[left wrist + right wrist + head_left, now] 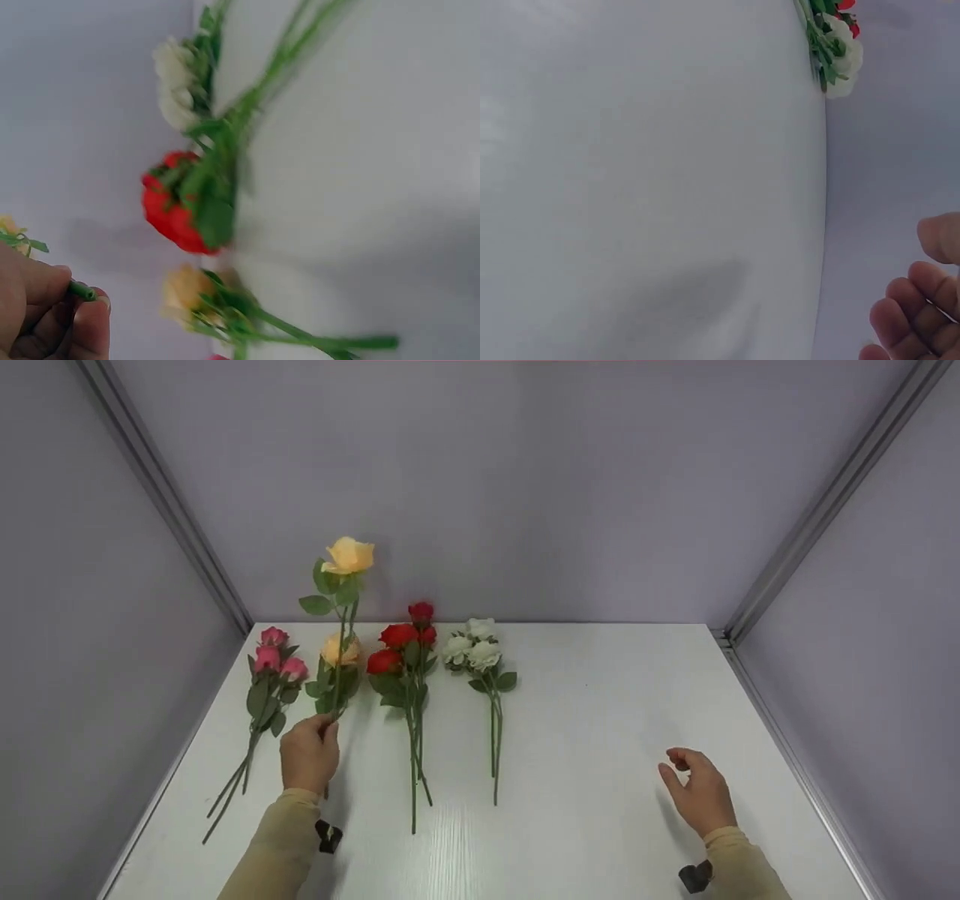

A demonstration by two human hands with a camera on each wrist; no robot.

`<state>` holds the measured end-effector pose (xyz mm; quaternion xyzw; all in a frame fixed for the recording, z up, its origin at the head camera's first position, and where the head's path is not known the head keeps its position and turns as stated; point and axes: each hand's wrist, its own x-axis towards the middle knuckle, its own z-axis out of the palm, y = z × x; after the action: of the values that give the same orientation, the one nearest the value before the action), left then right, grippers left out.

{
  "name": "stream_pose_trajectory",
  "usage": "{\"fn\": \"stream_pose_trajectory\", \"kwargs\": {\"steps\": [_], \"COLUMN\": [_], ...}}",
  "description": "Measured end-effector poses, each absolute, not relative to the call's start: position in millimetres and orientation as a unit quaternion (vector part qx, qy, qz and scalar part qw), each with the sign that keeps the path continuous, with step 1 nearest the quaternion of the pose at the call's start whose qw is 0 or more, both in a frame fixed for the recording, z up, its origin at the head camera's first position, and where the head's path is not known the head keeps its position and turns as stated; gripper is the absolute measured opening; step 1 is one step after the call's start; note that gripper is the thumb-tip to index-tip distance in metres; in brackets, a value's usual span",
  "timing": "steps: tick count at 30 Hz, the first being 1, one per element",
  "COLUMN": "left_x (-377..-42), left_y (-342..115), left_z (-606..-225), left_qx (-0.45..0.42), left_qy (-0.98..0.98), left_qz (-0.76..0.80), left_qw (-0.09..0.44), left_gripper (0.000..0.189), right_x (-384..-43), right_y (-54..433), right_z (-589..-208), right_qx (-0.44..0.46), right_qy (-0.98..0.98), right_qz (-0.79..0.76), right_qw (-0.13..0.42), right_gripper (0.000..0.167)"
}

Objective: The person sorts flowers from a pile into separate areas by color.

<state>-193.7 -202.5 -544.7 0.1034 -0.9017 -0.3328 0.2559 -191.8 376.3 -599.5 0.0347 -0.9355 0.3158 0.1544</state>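
Observation:
My left hand [310, 754] pinches the stem of a yellow rose [350, 556] near its lower end, holding it upright above the table. In the left wrist view the cut end of that stem [82, 291] pokes out between thumb and finger. Behind it, another yellow rose [331, 650] lies on the table, partly hidden by the raised one and the hand. Over the right side of the table hovers my right hand [701, 791], fingers loosely bent and holding nothing; the right wrist view shows its fingertips [891, 322] apart from the thumb.
Pink roses [268, 660] lie at the left of the white table [600, 810]. Red roses [399, 636] lie near the middle, with white roses [484, 655] to their right. Grey panels [525, 495] stand at the back and both sides.

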Motion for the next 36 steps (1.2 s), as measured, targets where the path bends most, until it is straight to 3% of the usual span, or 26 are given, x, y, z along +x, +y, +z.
{"fn": "stream_pose_trajectory", "kwargs": {"steps": [8, 14, 21, 28, 36], "left_x": [-195, -193, -187, -180, -183], "left_y": [-233, -236, -245, -251, -248], "left_z": [-568, -581, -592, -602, -610], "left_qx": [0.147, 0.174, 0.184, 0.205, 0.201], "left_qy": [-0.918, -0.920, -0.924, -0.919, -0.917], "left_qz": [-0.320, -0.332, -0.324, -0.326, -0.336], "left_qw": [0.183, 0.110, 0.087, 0.077, 0.069], "left_gripper": [0.019, 0.023, 0.025, 0.022, 0.023], "right_x": [-186, -187, -186, -186, -184], "right_y": [373, 376, 366, 305, 209], "right_z": [-608, -611, -616, -614, -599], "right_qx": [0.043, 0.042, 0.034, 0.069, 0.205], "right_qy": [-0.941, -0.946, -0.948, -0.934, -0.904], "right_qz": [0.320, 0.311, 0.311, 0.351, 0.372], "right_qw": [0.096, 0.086, 0.056, 0.001, -0.036], "right_gripper": [0.035, 0.037, 0.038, 0.037, 0.034]}}
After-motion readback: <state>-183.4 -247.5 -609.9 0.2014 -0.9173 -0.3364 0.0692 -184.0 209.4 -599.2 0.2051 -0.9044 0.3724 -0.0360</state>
